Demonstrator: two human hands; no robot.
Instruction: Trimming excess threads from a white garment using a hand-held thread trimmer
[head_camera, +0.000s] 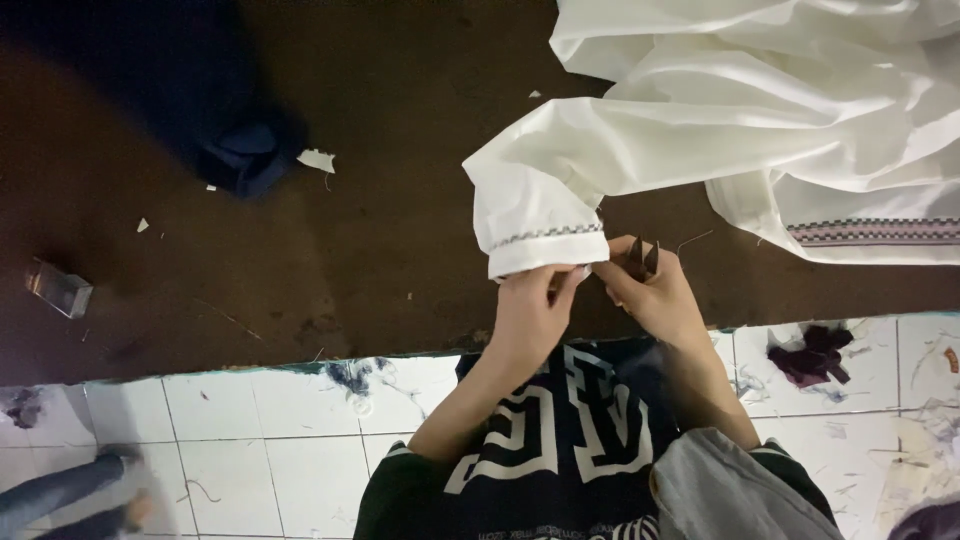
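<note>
A dark brown table (380, 250) carried a rumpled white garment (760, 130) at its right, a dark blue cloth (245, 155) at its left, a small clear box (60, 288) and scattered paper scraps (317, 160).

table (300, 300): dark brown, scrap-flecked | floor (260, 440): white tiles, thread litter | light: dim
</note>
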